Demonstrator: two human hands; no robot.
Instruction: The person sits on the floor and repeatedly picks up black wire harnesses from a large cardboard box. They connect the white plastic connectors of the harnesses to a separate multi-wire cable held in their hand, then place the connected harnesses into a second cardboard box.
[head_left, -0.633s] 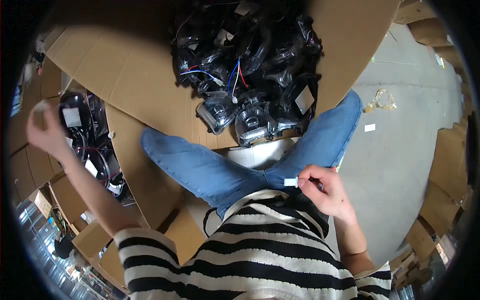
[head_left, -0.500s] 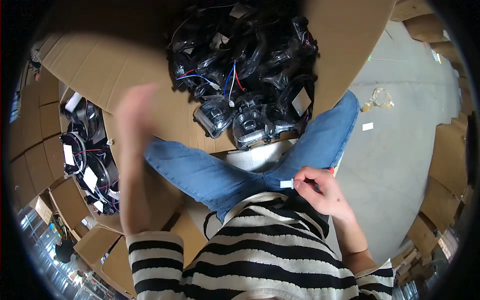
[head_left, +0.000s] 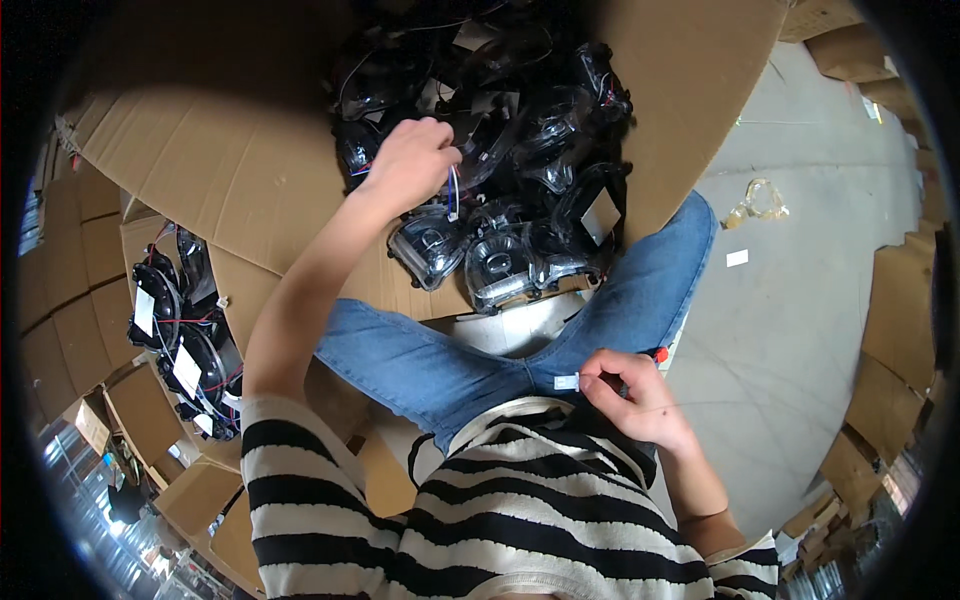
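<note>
My left hand (head_left: 408,162) reaches forward into a pile of black fan-like parts (head_left: 500,150) with clear housings and thin coloured wires, lying on flattened cardboard (head_left: 200,170). Its fingers close around one part at the pile's left side. My right hand (head_left: 635,400) rests by my lap over blue jeans (head_left: 440,365), pinching a small white label (head_left: 566,382); a red-tipped object (head_left: 659,354) shows just behind the fingers.
An open carton (head_left: 180,330) at my left holds more black parts with white tags. Stacked cardboard boxes (head_left: 900,310) line the right side. Grey concrete floor (head_left: 790,330) at the right carries a scrap of clear tape (head_left: 760,200) and a white slip (head_left: 737,258).
My left hand swung from the carton at the far left across to the pile in front and took hold of a part. My right hand stayed put with the label.
</note>
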